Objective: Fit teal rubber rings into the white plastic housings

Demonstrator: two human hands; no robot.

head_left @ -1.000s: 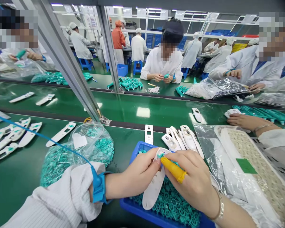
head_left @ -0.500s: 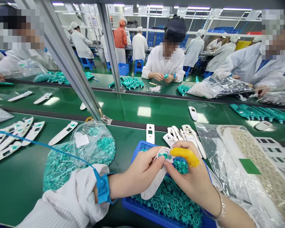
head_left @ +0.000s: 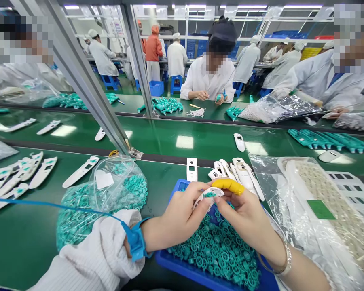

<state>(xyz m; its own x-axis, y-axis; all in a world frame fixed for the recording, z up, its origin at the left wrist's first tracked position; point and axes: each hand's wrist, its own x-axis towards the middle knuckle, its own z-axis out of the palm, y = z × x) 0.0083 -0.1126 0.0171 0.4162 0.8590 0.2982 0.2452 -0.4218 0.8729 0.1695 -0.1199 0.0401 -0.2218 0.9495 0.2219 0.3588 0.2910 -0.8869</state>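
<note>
A white plastic housing (head_left: 216, 190) is held between both hands above a blue bin (head_left: 182, 264). My left hand (head_left: 189, 210) pinches its near side between thumb and fingers. A small teal button part (head_left: 209, 195) sits in the housing's end. My right hand (head_left: 241, 214) is closed on the other end, its thumb at the edge and its index finger, in a yellow finger cot (head_left: 229, 185), along the far side. Much of the housing is hidden by my fingers. Loose teal ring-shaped parts (head_left: 214, 250) fill the bin below. A blue wrist strap (head_left: 136, 241) circles my left wrist.
Left lie a plastic bag (head_left: 103, 194) of teal parts and white housings (head_left: 45, 173) with teal pieces. Beyond the bin is a pile of white housings (head_left: 244, 173). A bagged stack (head_left: 309, 190) lies right. A metal post (head_left: 87, 76) rises ahead; a co-worker (head_left: 210, 76) sits opposite.
Both hands have tilted the housing, so its long body no longer hangs visibly over the bin. My yellow-covered finger has moved left and up to its far edge. Housings on the belt have shifted left.
</note>
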